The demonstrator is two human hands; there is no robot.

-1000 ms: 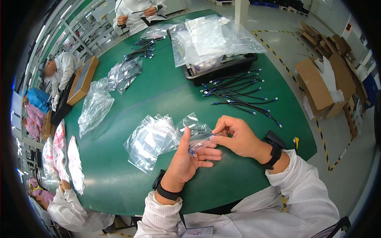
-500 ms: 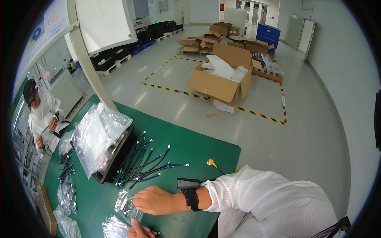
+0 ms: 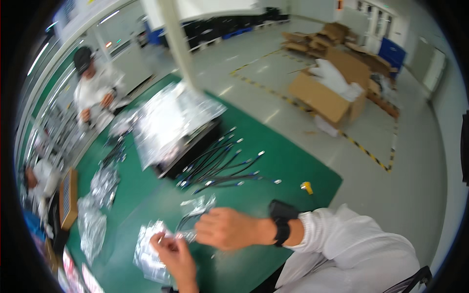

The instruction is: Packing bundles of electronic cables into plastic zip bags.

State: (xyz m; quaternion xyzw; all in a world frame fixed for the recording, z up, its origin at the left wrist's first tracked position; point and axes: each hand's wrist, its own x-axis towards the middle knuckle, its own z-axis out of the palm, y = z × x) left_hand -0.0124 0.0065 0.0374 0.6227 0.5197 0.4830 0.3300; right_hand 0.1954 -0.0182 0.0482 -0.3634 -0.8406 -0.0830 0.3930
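- At the near side of the green table (image 3: 122, 217), two bare hands are meeting over a small clear bag (image 3: 188, 236), which is lying between them.
- The right hand (image 3: 225, 228) is curling its fingers inward and appears to be grasping the bag's right end; its fingertips are mostly hiding from view.
- The left hand (image 3: 175, 258) is bending its thumb and fingers toward the bag's left end; blur is masking the contact, so whether it is pinching or merely touching, one cannot tell.
- Just beyond the hands, a clear packet (image 3: 199, 204) is lying on the table, close to the right hand.
- Left of the left hand, a bag pile (image 3: 148, 254) is spreading flat, partly passing behind that hand.
- Farther away, black cables (image 3: 220, 163) with bright metal ends are fanning out beside a black tray (image 3: 198, 150); plastic sheeting (image 3: 171, 115) is covering the tray.
- Toward the right edge, a yellow piece (image 3: 306, 187) is resting apart.
- Slipping is presenting the likeliest fault: slick film could be sliding from a light pinch, particularly if only the right hand is gripping.
- Disturbance is forming a second risk: the left hand is standing so near the pile that a sideways sweep could scatter it.
- Snagging is forming a third: the right knuckles could be catching the packet and dragging it along.
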